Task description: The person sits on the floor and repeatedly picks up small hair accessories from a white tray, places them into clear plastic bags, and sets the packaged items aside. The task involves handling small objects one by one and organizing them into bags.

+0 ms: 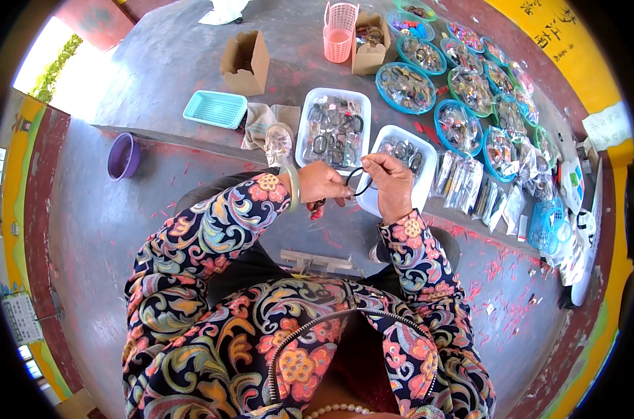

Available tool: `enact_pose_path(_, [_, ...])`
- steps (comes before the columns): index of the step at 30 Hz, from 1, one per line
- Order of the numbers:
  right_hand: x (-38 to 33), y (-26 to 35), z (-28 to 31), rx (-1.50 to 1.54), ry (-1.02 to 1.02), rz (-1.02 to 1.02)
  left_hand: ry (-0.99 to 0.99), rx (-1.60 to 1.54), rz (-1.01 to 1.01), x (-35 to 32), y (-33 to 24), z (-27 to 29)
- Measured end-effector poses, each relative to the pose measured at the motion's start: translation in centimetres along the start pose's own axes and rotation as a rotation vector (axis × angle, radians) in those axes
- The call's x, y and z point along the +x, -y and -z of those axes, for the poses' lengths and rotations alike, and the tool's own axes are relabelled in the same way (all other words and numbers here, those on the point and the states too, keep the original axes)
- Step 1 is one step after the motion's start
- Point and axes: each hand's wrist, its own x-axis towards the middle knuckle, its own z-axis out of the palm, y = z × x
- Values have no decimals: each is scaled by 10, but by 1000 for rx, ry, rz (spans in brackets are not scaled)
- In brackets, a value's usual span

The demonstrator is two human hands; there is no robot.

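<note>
One black ring (364, 193), pinched by left hand (322, 183) and right hand (392, 184), not yet released; two white trays (304, 134) stand stocked.

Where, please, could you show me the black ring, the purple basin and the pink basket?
Black ring (351, 173), head view: its upper-left curve.
Purple basin (131, 158), head view: its wall.
Pink basket (339, 50), head view: its lower latticed side.

One held black ring (348, 178), two white trays (305, 126) (427, 178), two cardboard boxes (246, 70) (368, 61), one purple basin (123, 156)
</note>
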Motion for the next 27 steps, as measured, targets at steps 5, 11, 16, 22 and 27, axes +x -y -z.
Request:
enact_pose_path(5, [-3,6,-1,9,19,0,-34,-13,-27,0,4,-3])
enact_pose_path(11, [-10,15,-1,100,4,-38,-2,-39,-54,-5,-6,-5])
enact_pose_path(16, [-15,25,-5,110,-25,-71,20,-57,-52,-10,-12,-6])
enact_pose_path(22, [-14,39,-13,219,-10,-75,35,-112,-78,-11,-12,-2])
enact_pose_path(27, [-13,39,-4,211,58,-219,8,-217,-86,-14,-9,0])
